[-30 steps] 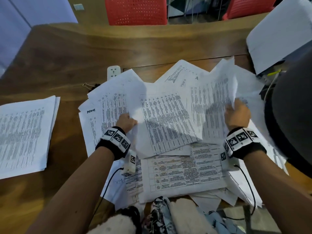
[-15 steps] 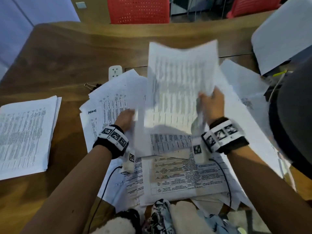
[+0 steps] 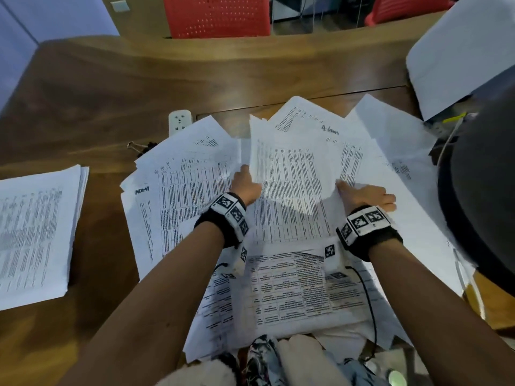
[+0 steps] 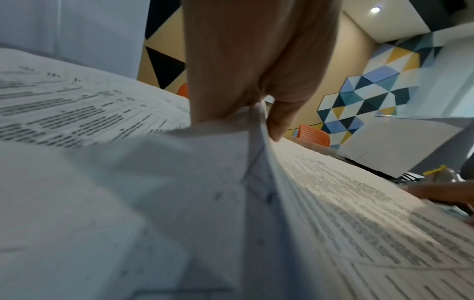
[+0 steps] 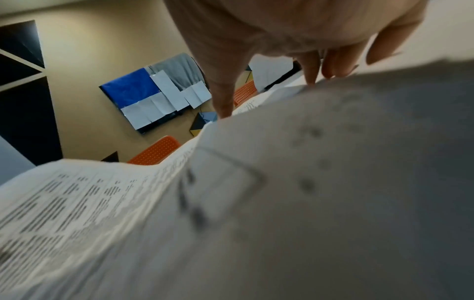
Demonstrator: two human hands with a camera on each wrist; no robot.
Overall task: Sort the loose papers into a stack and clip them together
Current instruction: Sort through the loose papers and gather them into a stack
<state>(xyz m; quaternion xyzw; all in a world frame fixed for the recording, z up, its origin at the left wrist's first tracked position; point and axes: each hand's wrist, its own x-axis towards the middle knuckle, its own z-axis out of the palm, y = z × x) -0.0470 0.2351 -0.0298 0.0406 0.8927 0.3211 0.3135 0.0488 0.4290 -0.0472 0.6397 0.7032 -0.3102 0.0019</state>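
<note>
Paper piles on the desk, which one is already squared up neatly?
The paper stack at the desk's left edge, apart from both hands; its sheets lie aligned, while the loose papers in the middle fan out.

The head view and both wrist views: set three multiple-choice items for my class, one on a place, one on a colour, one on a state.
1. Where is the binder clip?
A. under the neat stack
B. on the table, at the spread papers' far-left edge
C. in the right hand

2. What colour are the chairs?
A. red
B. green
C. black

3. What is the left hand doing?
A. resting flat
B. hanging idle
C. pinching a sheet

Key: 1 B, it lies by the papers; 2 A, red backs; 3 C, the left wrist view shows fingers pinching paper.
</note>
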